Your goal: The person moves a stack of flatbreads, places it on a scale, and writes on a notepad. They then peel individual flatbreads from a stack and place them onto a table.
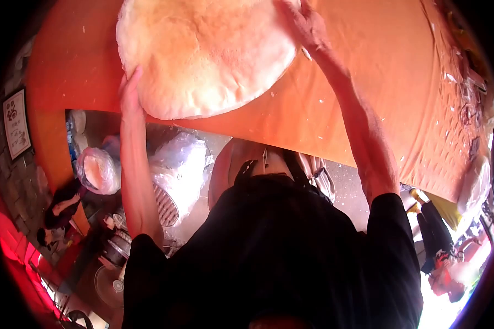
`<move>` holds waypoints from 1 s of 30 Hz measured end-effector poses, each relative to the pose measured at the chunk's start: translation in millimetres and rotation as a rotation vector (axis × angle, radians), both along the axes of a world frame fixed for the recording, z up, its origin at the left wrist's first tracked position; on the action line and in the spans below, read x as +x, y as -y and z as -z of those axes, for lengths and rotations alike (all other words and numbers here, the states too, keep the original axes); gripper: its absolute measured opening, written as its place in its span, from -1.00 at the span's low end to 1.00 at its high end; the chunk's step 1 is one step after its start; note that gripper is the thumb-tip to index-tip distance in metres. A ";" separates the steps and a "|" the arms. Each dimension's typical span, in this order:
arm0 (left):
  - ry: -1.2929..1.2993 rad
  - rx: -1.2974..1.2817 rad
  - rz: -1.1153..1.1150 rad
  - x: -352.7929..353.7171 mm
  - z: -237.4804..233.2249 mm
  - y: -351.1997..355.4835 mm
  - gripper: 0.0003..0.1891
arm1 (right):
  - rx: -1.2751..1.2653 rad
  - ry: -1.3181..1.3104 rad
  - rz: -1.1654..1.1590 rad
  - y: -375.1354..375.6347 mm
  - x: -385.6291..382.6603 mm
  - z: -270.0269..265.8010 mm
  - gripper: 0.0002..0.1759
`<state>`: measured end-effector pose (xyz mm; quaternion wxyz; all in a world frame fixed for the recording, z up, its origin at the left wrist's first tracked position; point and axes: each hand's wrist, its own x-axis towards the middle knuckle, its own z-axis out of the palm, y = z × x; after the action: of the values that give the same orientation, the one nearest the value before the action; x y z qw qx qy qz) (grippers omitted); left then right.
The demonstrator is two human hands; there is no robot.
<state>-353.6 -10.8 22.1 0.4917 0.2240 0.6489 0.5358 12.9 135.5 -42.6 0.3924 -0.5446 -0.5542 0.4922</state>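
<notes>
A large, round, pale flatbread [203, 55] with a browned middle fills the top centre of the view, over the orange-covered table. My left hand [130, 96] holds its lower left edge, with the thumb or a finger against the rim. At its upper right edge is my right hand [307, 27], its fingers partly hidden and blurred against the bread. Both forearms reach forward from black sleeves.
The orange cloth [379, 82] has white crumbs on it. Plastic-wrapped bundles [97, 171] stand below the table's near edge at left. People [66, 208] are at lower left and lower right. A framed sign [17, 124] hangs at far left.
</notes>
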 end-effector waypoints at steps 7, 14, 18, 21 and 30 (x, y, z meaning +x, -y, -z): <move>-0.046 0.057 -0.013 -10.9 17.8 -1.5 -0.51 | -0.004 -0.096 -0.136 -7.7 8.7 -35.6 -0.17; -0.007 0.152 -0.047 3.1 17.3 -2.5 -0.51 | 0.673 0.751 -0.124 -74.2 -49.5 -157.7 -0.11; -0.024 0.045 -0.185 8.6 20.8 -1.5 -0.52 | 0.774 0.797 -0.348 -135.6 -128.4 -130.2 -0.14; -0.123 0.049 -0.093 1.7 27.3 2.6 -0.52 | 0.852 0.892 -0.474 -174.5 -157.8 -75.5 -0.34; -0.184 0.006 -0.181 12.4 40.8 13.4 -0.46 | 0.815 0.951 -0.589 -194.8 -146.8 -31.5 -0.67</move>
<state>-341.2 -24.2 -18.7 0.3792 0.2140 0.7073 0.5570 -133.9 330.3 -11.1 0.1301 -0.3372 -0.9316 0.0383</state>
